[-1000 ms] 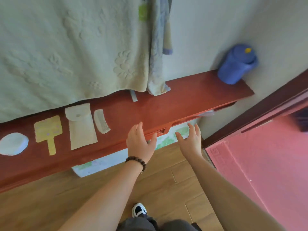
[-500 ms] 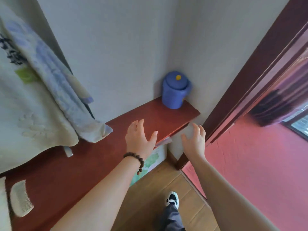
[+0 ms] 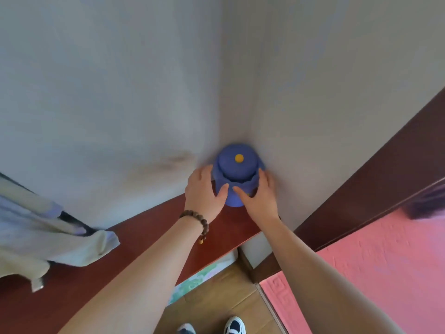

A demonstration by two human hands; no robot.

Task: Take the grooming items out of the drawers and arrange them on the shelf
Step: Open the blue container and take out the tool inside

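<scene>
Both hands are wrapped around the blue lidded jar (image 3: 237,174) at the far right end of the red shelf (image 3: 144,239), tucked right into the corner where the two walls meet. Left hand (image 3: 204,191) cups the left side with its thumb lying across the front, right hand (image 3: 258,195) does the same on the right, fingers curled round the body, so it's a two-handed grip and not just a touch. Jar looks upright, lid on, little yellow knob (image 3: 239,158) on top. Can't honestly tell if it's off the shelf yet or sitting on it, the frame's a bit smeary around it. My read: this is the arranging part of the job, sorting out where this jar goes on the shelf rather than digging in a drawer. No drawer is visible right now anyway. Next move probably needs a straight lift or slide out of that corner, keeping it level so the lid doesn't hop off, since it may just be resting there. Towels (image 3: 48,239) hang over the shelf on the left, so anything travelling that way has to clear the cloth. Floor and the person's shoes (image 3: 234,325) are down at the near edge.
</scene>
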